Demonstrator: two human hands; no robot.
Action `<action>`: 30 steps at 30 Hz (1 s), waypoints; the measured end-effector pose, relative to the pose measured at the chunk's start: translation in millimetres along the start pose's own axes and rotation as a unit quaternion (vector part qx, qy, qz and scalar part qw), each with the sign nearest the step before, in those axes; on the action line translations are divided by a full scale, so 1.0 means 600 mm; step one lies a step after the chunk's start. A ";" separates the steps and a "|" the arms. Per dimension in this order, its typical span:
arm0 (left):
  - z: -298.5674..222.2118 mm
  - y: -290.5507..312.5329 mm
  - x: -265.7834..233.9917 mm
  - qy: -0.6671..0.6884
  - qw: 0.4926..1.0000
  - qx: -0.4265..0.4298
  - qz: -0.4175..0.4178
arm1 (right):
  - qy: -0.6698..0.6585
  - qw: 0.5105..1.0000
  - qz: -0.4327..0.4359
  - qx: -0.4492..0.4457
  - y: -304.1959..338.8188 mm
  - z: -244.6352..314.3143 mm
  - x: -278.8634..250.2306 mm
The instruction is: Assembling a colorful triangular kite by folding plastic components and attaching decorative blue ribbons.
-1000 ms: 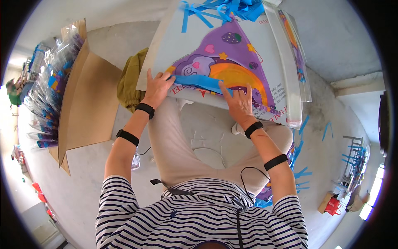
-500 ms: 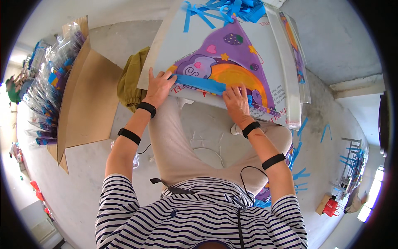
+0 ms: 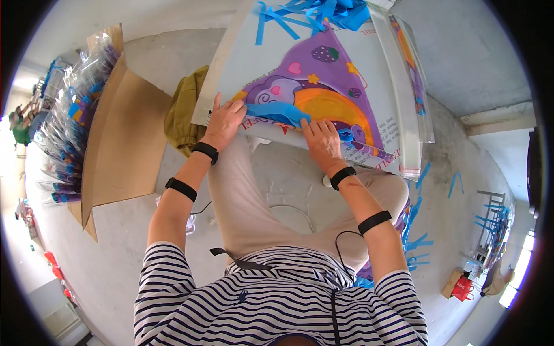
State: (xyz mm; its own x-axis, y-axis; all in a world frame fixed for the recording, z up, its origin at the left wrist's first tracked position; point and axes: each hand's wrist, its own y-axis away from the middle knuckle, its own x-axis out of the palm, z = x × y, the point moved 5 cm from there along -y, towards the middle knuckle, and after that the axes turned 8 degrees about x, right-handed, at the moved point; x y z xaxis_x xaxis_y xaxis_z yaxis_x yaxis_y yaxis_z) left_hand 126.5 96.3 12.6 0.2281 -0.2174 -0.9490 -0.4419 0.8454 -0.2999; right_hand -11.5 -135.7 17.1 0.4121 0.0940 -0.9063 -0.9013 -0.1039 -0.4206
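Note:
A purple triangular kite-like sheet [image 3: 334,72], printed with a rainbow, a cloud and hearts, lies on a pale board [image 3: 239,63] in front of my knees. Along its near edge runs a bright blue ribbon [image 3: 277,111], bunched and raised between my hands. My left hand [image 3: 226,122] pinches the ribbon's left end, with the thumb pointing up along the board. My right hand [image 3: 321,141] grips the ribbon farther right, fingers bent over it. A loose blue loop shows just right of that hand. Both sets of fingertips are partly hidden.
More blue ribbons [image 3: 346,14] lie heaped on the board's far end. Clear plastic sleeves [image 3: 412,86] lie along its right side. To the left stands an open cardboard box [image 3: 124,132] with several bagged kites [image 3: 72,127], beside an olive cloth [image 3: 186,112]. Ribbons litter the floor at right.
My right hand has slid a little left and nearer along the ribbon. The ribbon, flat before, is now bunched up between my hands. My left hand has barely moved.

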 end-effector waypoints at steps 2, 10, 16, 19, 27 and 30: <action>0.000 0.000 -0.002 0.007 1.000 -0.006 -0.009 | -0.005 1.000 -0.004 0.007 0.000 0.000 0.002; -0.010 -0.003 -0.006 -0.023 0.999 -0.006 0.033 | 0.001 0.999 -0.005 0.053 0.017 -0.010 0.011; -0.020 -0.008 -0.010 -0.046 0.997 0.017 0.055 | -0.003 0.998 0.000 0.061 0.016 -0.008 -0.005; -0.023 -0.008 -0.011 -0.056 0.997 0.028 0.054 | 0.030 0.998 0.021 0.048 0.003 0.000 0.000; -0.024 -0.006 -0.009 -0.059 0.997 0.027 0.052 | 0.022 0.998 0.029 0.055 0.004 0.003 0.010; -0.021 -0.007 -0.010 -0.044 0.996 0.021 0.069 | 0.004 0.996 0.014 0.084 -0.001 -0.002 0.001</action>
State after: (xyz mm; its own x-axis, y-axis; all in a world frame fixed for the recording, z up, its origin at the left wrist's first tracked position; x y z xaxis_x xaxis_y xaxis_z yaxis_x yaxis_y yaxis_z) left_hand 116.2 87.8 18.4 0.2447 -0.0557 -0.9680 -0.4388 0.8839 -0.1618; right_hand -10.6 -137.0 16.4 0.3862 0.0857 -0.9184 -0.9221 0.0602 -0.3822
